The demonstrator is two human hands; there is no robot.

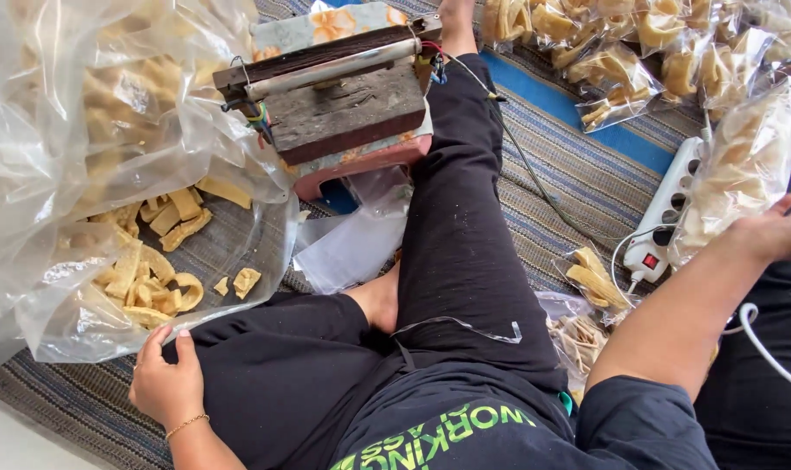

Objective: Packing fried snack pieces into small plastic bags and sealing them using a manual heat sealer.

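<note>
Chips (156, 265), pale yellow and curled, lie loose in a big clear plastic bag (56, 157) spread open on the striped mat (569, 174); the left hand (165, 383) rests at its near edge, fingers loosely curled, its grip released on nothing. The right hand (783, 231) reaches out to the far right, its grip closed on a filled clear packet of chips (744, 165) held upright above a white power strip (670, 209). A wooden sealing device (343, 91) sits between the knees, with more filled packets (639, 43) beyond.
</note>
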